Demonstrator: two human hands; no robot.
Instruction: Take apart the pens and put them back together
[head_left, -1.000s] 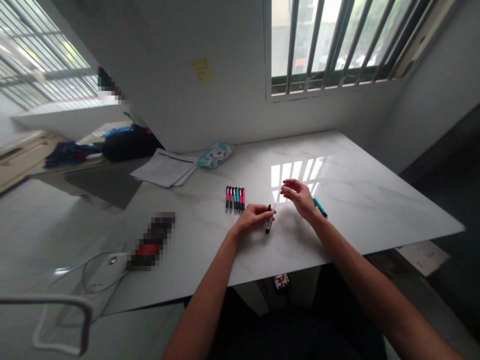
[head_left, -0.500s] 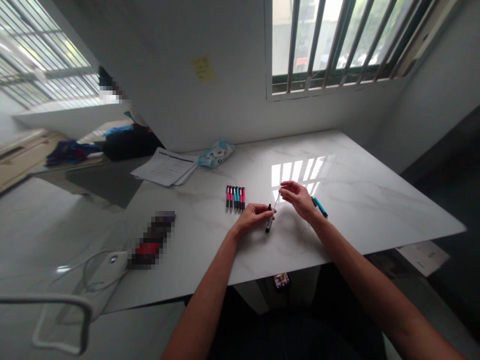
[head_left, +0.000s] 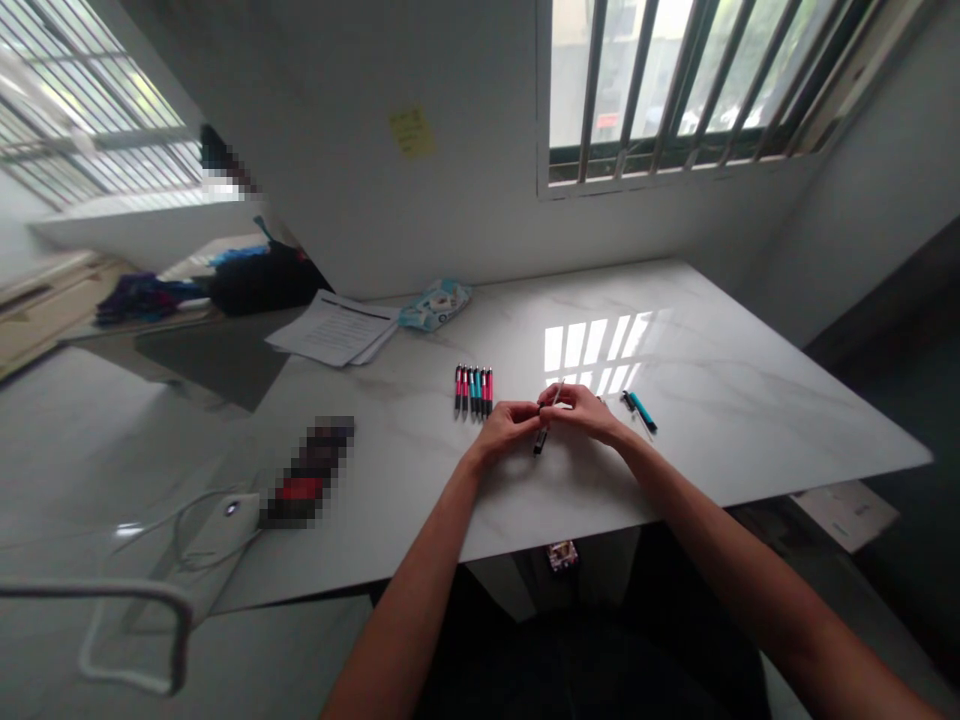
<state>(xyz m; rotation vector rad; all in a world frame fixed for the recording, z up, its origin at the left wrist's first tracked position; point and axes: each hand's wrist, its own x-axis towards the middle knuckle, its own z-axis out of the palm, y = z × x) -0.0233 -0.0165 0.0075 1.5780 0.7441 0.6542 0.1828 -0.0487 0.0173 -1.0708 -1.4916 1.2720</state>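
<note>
Between the thumb and fingers of my left hand (head_left: 507, 430) is a pen barrel (head_left: 540, 441), dark at its lower end and tilted over the table. My right hand (head_left: 581, 412) pinches a thin pale pen refill (head_left: 558, 392), which sticks up above the fingertips. Both hands meet at the top of the barrel; the fingers hide whether the refill is inside it. Left of them, several pink and teal pens (head_left: 474, 391) with black grips lie side by side in a row. A teal pen barrel (head_left: 643, 411) and a small black pen part (head_left: 628, 401) lie to the right.
Paper sheets (head_left: 334, 328) and a blue-white soft packet (head_left: 435, 306) lie at the back of the marbled table (head_left: 750, 400). On the left are a blurred-out dark object (head_left: 311, 475) and a white box with a cable (head_left: 225, 515). A barred window (head_left: 675, 90) is ahead.
My right hand has come down and left with the refill, from above the barrel to its top end, touching my left hand. The camera view has shifted slightly.
</note>
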